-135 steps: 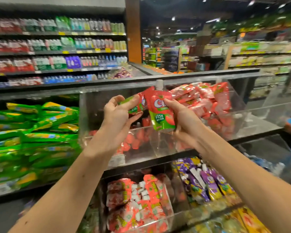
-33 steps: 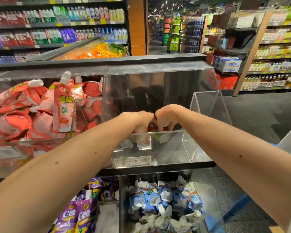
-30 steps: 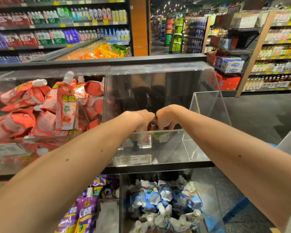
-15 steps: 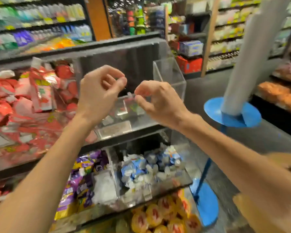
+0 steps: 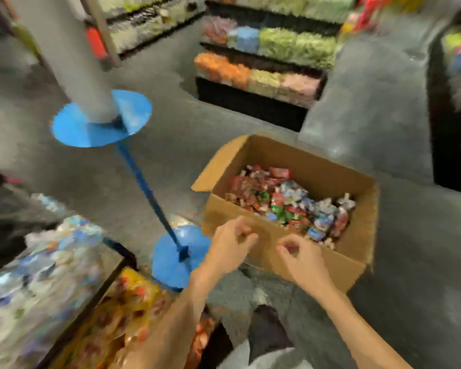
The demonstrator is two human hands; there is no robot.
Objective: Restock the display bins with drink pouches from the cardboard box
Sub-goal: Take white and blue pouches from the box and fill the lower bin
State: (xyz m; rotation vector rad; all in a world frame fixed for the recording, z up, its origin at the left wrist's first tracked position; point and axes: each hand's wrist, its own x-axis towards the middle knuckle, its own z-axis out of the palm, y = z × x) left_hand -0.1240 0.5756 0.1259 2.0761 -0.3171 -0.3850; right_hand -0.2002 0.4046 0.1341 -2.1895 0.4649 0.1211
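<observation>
my left hand [image 5: 230, 246] and right hand [image 5: 301, 255] hover empty, fingers loosely curled, at the cardboard box's [image 5: 290, 155] near wall; drink pouches [image 5: 282, 201] lie heaped inside, colours mixed, view blurred, so i risk grabbing the wrong flavour

Heavy motion blur throughout, smeared shelves and floor, even indoor light, wide-angle bending at edges
</observation>
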